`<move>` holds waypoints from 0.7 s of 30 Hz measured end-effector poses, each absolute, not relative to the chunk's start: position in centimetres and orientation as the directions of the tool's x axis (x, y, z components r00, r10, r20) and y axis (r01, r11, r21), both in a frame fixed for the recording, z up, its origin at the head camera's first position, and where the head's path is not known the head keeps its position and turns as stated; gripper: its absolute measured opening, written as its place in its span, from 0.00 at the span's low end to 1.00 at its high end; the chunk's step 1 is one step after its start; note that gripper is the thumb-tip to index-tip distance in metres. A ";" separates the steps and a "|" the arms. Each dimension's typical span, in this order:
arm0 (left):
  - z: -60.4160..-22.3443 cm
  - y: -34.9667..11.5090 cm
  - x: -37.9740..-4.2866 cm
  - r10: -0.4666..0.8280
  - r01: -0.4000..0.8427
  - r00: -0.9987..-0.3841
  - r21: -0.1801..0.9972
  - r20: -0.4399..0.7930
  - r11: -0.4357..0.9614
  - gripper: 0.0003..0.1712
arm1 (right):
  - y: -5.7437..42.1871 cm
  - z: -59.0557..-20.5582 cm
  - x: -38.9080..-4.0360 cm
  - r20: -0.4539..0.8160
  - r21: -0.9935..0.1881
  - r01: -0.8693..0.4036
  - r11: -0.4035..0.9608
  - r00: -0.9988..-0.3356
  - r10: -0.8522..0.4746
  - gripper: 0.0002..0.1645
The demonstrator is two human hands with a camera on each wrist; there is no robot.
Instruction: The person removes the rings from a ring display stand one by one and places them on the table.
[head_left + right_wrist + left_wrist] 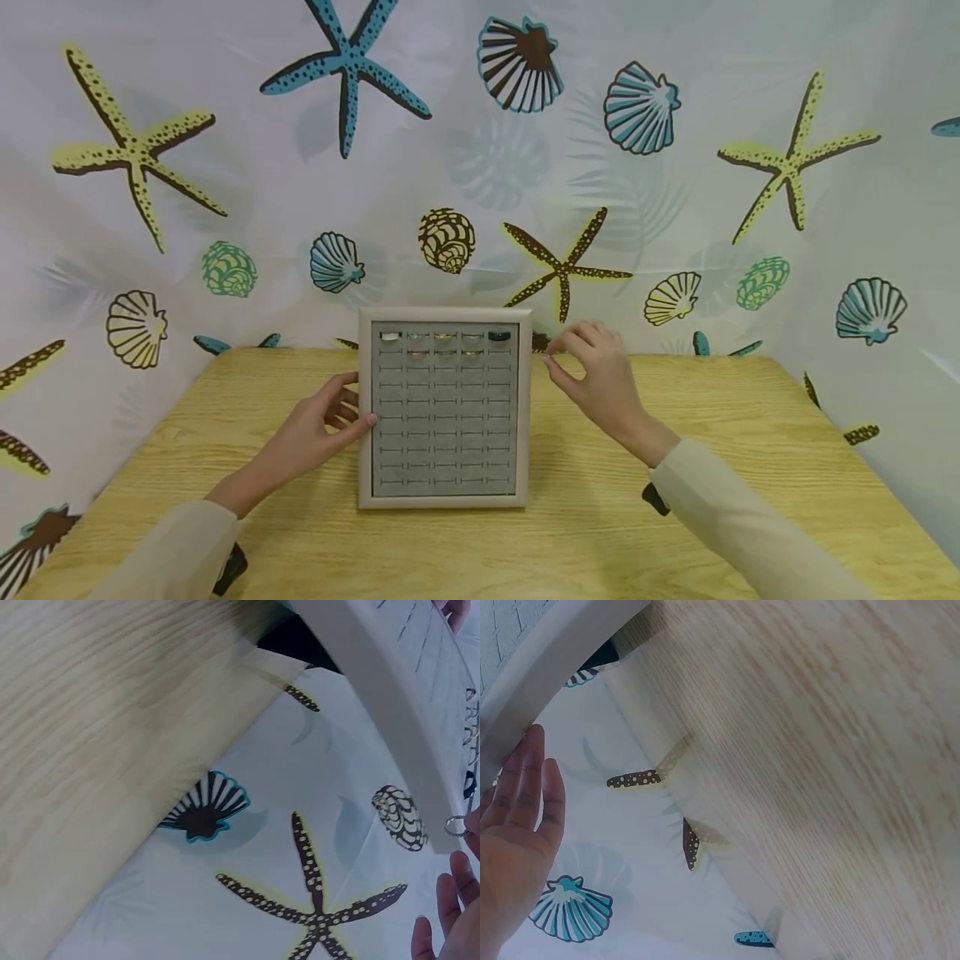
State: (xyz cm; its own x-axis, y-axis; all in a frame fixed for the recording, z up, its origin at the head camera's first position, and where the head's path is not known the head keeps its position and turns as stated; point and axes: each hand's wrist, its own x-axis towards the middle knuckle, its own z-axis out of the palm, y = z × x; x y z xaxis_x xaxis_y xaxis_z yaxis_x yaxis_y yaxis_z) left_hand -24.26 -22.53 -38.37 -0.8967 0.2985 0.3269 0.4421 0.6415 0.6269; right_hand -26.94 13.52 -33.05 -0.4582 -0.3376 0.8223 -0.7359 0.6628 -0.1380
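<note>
A ring display board [446, 408], grey padded inside a pale frame, stands upright on the table. My left hand [315, 425] grips its left edge, thumb on the front and the other fingers behind; in the left wrist view those fingers [531, 769] lie along the frame's back. Beside the board's upper right corner, my right hand [600, 375] pinches a small silver ring [448, 827] between thumb and index finger. The top row of slots carries several rings, among them a wide dark ring [498, 337] at the right end. Three thinner rings sit in the second row.
The board stands on a light wood table [637, 517]. Behind it hangs a white cloth [390, 192] printed with starfish and shells, close to the table's back edge. A dark support [300, 637] shows behind the board in the right wrist view.
</note>
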 end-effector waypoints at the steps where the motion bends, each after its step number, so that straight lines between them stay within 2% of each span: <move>1: -38.3 -22.5 -24.2 0.298 0.442 -0.897 0.626 0.326 0.642 0.33 | 13.8 -33.3 -27.0 0.823 -0.137 -0.733 0.667 -0.459 -0.335 0.04; 8: -38.2 -22.5 -24.1 0.302 0.449 -0.893 0.626 0.333 0.638 0.33 | 15.4 -35.3 -27.1 0.807 -0.110 -0.707 0.699 -0.474 -0.352 0.06; 21: -38.5 -22.6 -24.3 0.306 0.449 -0.894 0.627 0.328 0.636 0.33 | 17.7 -39.5 -27.6 0.675 -0.080 -0.648 0.758 -0.595 -0.437 0.08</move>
